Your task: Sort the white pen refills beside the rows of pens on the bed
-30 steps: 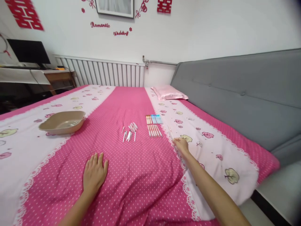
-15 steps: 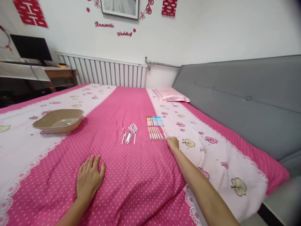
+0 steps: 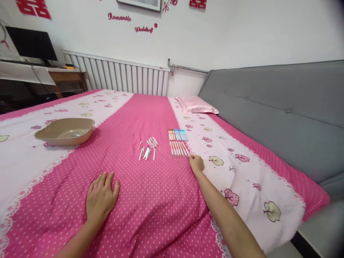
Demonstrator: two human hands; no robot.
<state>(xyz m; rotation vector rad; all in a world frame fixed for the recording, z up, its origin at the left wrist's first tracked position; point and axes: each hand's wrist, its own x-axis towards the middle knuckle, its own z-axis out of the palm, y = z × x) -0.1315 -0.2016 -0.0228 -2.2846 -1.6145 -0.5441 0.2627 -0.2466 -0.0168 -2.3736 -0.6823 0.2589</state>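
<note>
2 rows of pens (image 3: 177, 145) are laid on the bedspread (image 3: 150, 193); a loose pile (image 3: 152, 142) is apparently left. The lower row's end pen (image 3: 186, 148) is pinched by the right hand (image 3: 197, 163); the left hand (image 3: 101, 197) is spread flat.

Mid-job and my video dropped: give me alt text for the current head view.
A right hand seems to pinch the rightmost pen of a pale row, with orange pens and blue pens lined up just beyond. The left hand lies flat on pink dotted bedding; farther ahead lie loose slim pieces, with a beige basin to the left.
</note>
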